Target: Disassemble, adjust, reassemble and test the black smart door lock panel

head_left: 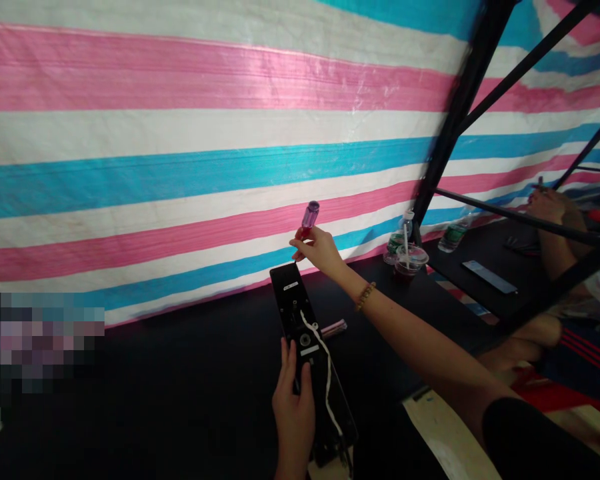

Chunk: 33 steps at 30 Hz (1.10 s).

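My right hand (316,248) pinches a screwdriver (311,215) with a clear purple-red handle, held nearly upright. Its thin shaft points down at the far end of a long black device panel (287,279); whether the tip touches a screw is too small to see. Stretched fingers of my left hand (295,407) lie on the near half of the panel. A white cable (329,380) runs along the panel from its middle to the near end. Just right of the panel, a second clear pinkish handle (335,328) lies on the table, partly hidden.
The black table (145,393) meets a striped tarp wall (205,160). A lidded cup with a straw (411,261) and a bottle (394,245) stand by a black metal frame (443,147). Beyond it are a phone (490,277), another bottle (453,235) and another person's hand (547,203).
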Each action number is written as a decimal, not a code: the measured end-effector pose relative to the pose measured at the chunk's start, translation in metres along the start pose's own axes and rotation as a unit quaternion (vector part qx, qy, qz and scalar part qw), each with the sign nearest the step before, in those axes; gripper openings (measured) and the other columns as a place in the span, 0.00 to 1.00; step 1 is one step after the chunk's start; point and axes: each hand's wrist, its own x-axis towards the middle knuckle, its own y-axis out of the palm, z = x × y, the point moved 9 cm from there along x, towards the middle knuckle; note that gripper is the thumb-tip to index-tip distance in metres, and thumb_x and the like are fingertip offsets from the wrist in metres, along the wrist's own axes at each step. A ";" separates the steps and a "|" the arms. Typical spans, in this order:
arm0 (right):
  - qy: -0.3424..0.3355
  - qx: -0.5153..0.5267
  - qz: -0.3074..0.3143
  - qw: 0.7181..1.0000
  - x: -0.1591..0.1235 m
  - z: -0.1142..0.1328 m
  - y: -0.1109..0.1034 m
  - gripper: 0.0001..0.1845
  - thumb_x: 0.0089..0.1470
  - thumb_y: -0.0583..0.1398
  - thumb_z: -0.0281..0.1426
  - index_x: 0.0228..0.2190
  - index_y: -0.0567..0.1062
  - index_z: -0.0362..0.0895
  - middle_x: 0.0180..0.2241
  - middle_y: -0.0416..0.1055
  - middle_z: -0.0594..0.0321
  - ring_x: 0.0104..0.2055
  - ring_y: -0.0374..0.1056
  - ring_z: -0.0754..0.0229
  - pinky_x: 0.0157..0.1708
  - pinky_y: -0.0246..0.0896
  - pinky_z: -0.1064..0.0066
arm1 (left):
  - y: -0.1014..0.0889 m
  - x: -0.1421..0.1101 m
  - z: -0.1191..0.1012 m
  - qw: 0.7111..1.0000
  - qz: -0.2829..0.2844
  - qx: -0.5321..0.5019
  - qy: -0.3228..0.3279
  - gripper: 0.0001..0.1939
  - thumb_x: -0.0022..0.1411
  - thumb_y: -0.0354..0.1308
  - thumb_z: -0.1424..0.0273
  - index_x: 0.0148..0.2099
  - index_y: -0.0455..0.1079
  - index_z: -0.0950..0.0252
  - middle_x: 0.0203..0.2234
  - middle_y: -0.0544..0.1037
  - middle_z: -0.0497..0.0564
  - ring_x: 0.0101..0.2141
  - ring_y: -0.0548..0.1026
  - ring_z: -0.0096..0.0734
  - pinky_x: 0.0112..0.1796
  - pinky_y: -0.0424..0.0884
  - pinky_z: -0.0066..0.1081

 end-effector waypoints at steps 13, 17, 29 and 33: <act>0.010 0.000 0.043 0.999 0.000 0.000 0.011 0.08 0.50 0.65 0.28 0.34 0.72 0.45 0.25 0.74 0.68 0.24 0.76 0.62 0.25 0.75 0.73 | 0.000 0.000 0.000 1.000 0.001 0.004 0.003 0.25 0.67 0.54 0.62 0.65 0.65 0.57 0.68 0.57 0.52 0.66 0.56 0.38 0.64 0.53 0.38; 0.029 0.019 0.068 0.997 0.000 -0.006 0.016 0.02 0.54 0.63 0.28 0.31 0.73 0.43 0.26 0.75 0.65 0.27 0.77 0.62 0.30 0.76 0.71 | 0.000 0.000 0.000 1.000 -0.002 -0.004 -0.003 0.24 0.67 0.54 0.62 0.64 0.66 0.59 0.68 0.57 0.52 0.66 0.57 0.38 0.64 0.55 0.36; 0.024 -0.001 0.029 0.999 -0.002 -0.010 0.010 0.02 0.54 0.62 0.28 0.29 0.73 0.44 0.23 0.75 0.66 0.27 0.78 0.59 0.29 0.76 0.69 | 0.000 0.000 0.001 1.000 0.000 -0.005 -0.011 0.25 0.67 0.55 0.62 0.64 0.66 0.59 0.68 0.57 0.53 0.66 0.58 0.39 0.63 0.56 0.35; 0.012 -0.003 -0.011 1.000 -0.001 -0.010 0.004 0.08 0.50 0.66 0.31 0.29 0.71 0.44 0.21 0.72 0.69 0.24 0.77 0.58 0.24 0.73 0.71 | 0.000 0.000 0.000 1.000 0.002 -0.008 -0.005 0.25 0.67 0.54 0.62 0.64 0.65 0.59 0.69 0.57 0.52 0.66 0.56 0.38 0.64 0.55 0.35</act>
